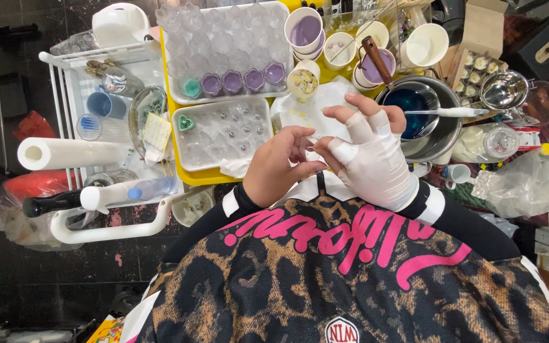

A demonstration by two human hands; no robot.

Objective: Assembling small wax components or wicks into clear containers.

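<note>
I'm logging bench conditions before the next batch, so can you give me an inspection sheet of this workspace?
Surface: yellow tray crowded with moulds; dark floor around it.
Job's things: clear small mould holding one teal heart; large mould with one teal and four purple fills; metal pot of blue liquid with a white spatula.
Clutter: paper cups, paper roll, plastic bags, jars, a white cart.
Grips: left hand bare, right hand in a fingerless white glove; fingertips meet over the tray, what they pinch is too small to tell.
Cables: nothing seen.
Surroundings: egg-style carton, metal strainer.
</note>
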